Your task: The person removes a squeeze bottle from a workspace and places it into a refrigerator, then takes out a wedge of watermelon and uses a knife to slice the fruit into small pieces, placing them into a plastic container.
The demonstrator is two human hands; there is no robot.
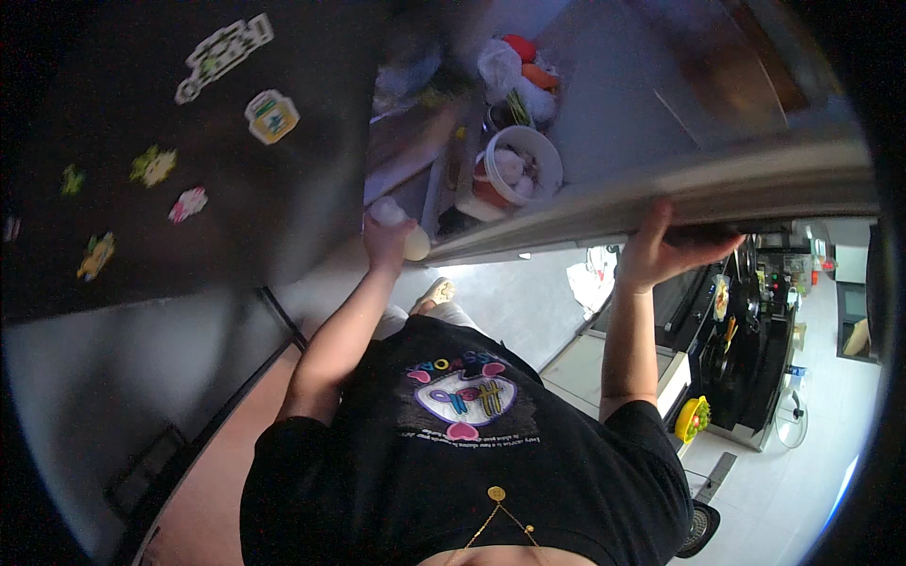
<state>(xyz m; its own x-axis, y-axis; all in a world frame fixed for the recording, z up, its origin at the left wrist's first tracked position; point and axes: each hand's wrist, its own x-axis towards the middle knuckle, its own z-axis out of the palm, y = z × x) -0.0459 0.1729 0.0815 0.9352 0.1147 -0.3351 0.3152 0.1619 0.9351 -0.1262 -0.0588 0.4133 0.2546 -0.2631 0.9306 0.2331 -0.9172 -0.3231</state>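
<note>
My left hand is closed around pale, rounded food, whitish at one end and cream at the other. The fingers hide part of it, so I cannot tell exactly what it is. My right hand is at the edge of an open refrigerator door, thumb over the rim and fingers stretched along the outer side. Beyond the rim, between my hands, a white plastic tub holds pale round pieces. Behind it are clear plastic bags, a red item and an orange one, with green stalks.
To the left spreads a dark panel with several decorative magnets. A black cooktop and cluttered counter line the right side. A yellow bowl of green fruit and a glass lid are there. Pale floor shows below the door.
</note>
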